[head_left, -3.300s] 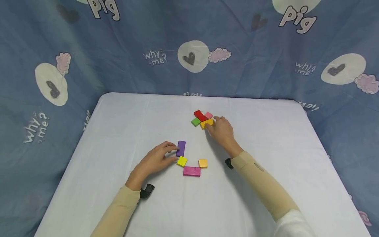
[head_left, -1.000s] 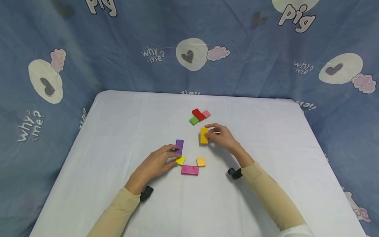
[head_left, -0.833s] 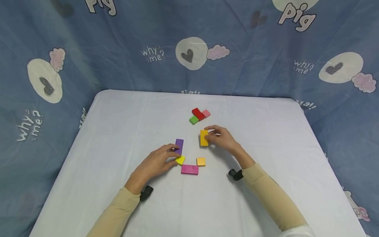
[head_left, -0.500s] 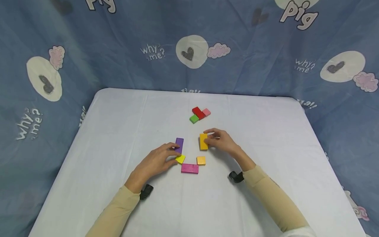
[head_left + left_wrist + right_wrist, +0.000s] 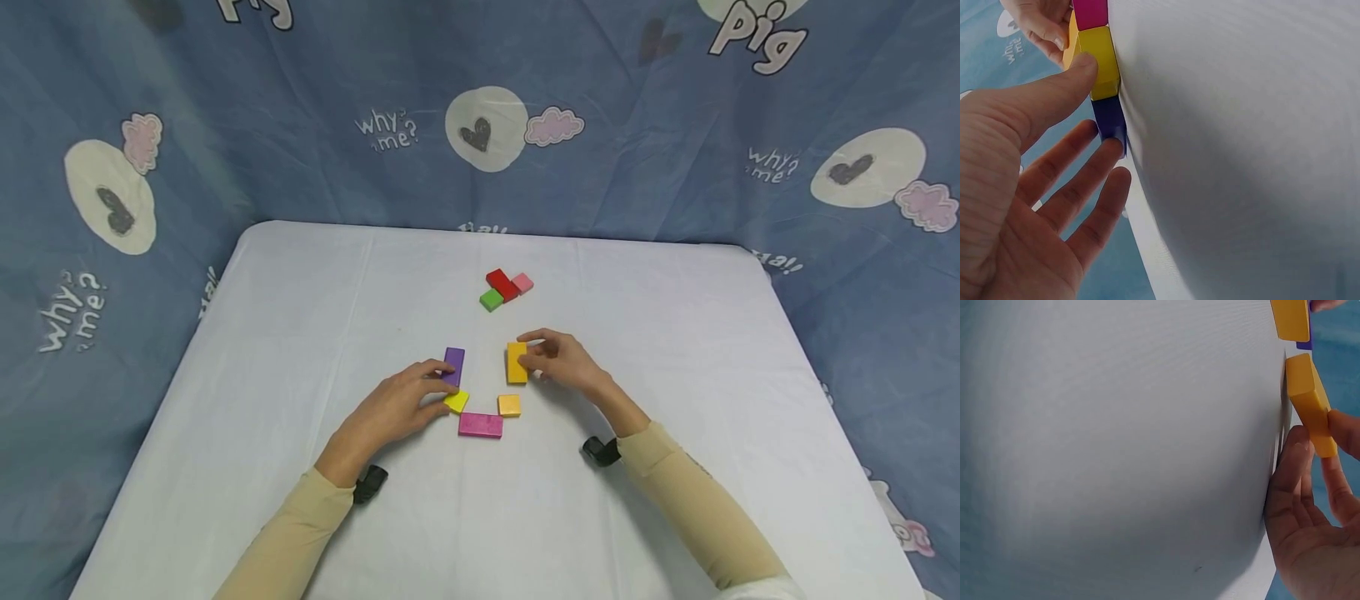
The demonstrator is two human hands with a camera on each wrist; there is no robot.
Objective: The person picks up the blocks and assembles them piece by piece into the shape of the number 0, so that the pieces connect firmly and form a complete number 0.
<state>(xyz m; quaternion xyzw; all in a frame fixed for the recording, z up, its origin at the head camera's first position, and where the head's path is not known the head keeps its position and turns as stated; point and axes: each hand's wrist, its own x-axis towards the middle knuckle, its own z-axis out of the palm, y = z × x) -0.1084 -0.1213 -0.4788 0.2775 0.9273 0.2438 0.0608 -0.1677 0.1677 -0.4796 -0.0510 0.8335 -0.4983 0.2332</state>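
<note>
My right hand (image 5: 562, 360) pinches an amber rectangular block (image 5: 515, 363) low over the white table, behind the small orange square block (image 5: 509, 406). In the right wrist view, the thumb and fingers grip the far end of the amber block (image 5: 1302, 378). My left hand (image 5: 393, 410) rests with spread, relaxed fingers beside a purple rectangular block (image 5: 454, 357) and a yellow square block (image 5: 458, 402). Its thumb touches the yellow block (image 5: 1107, 65) and a fingertip meets the purple block (image 5: 1109, 112) in the left wrist view. A magenta block (image 5: 481, 425) lies between yellow and orange, corners meeting.
Farther back on the table (image 5: 322, 283) lie a red block (image 5: 501, 284), a green block (image 5: 491, 300) and a pink block (image 5: 522, 283), close together. A blue printed cloth (image 5: 300, 125) hangs behind and along the sides of the table.
My right hand has taken the amber block from the back cluster, turned it lengthwise and brought it nearer, toward the orange block. My left hand has stayed by the purple and yellow blocks.
</note>
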